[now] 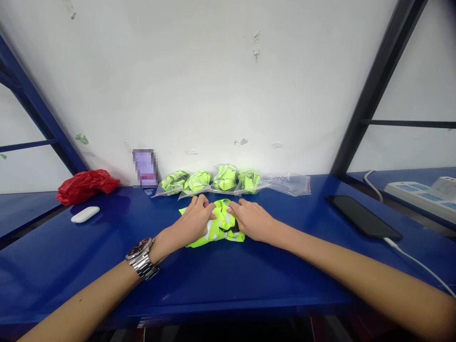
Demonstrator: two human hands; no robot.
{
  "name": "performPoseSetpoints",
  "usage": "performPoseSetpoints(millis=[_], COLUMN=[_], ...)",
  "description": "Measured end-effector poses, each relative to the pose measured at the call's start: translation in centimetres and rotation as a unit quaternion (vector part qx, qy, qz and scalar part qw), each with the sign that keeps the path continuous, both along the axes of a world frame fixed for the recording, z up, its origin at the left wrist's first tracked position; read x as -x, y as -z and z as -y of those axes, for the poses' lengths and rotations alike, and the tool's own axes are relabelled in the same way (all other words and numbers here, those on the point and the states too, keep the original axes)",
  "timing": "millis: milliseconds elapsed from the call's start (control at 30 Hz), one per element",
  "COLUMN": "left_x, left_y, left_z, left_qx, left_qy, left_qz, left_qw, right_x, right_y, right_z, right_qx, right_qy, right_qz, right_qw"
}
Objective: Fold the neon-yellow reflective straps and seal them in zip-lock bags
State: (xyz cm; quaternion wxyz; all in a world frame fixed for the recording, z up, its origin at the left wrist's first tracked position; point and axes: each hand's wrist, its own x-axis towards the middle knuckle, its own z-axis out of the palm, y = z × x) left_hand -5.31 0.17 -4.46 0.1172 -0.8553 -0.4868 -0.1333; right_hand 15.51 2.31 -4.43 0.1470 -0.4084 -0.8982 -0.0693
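Observation:
A neon yellow-green reflective vest with silver strips lies bunched on the blue table in front of me. My left hand, with a metal watch on its wrist, grips the vest's left side with curled fingers. On the opposite side my right hand is closed on the fabric, thumb and fingers pinching it. Part of the vest is hidden behind both hands. Just beyond stand several clear bags with the same neon fabric inside, one bag near the middle. Beside them lies a flat clear plastic bag.
On the left are a red plastic bag and a white case. A blurred upright phone leans at the wall. To the right lie a black phone on a white cable and a power strip. Metal posts frame the blue table.

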Motion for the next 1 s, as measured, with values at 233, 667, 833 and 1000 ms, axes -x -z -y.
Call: performPoseSetpoints(millis=[233,667,833,1000], left_x=[-0.1,1.3,1.5,1.2], left_y=[1.1,-0.4,-0.1,-0.8], left_z=[-0.1,3.0,1.7,1.2], left_qx=[-0.100,0.007,-0.002,0.029], left_qy=[0.034,0.116,0.126,0.085], left_qz=[-0.086,-0.036,-0.034,0.026], left_qw=[0.991,0.993,0.991,0.996], right_x=[-0.6,-1.6,-1.5,-1.3], right_y=[0.9,-0.4,0.3,0.1], right_z=[-0.3,1.2,0.4,-0.6], right_qx=[-0.179,-0.086,-0.084,-0.017], right_qy=[-0.137,-0.186,-0.167,-0.158], right_qz=[-0.026,0.050,0.076,-0.003], right_qw=[0.974,0.978,0.979,0.987])
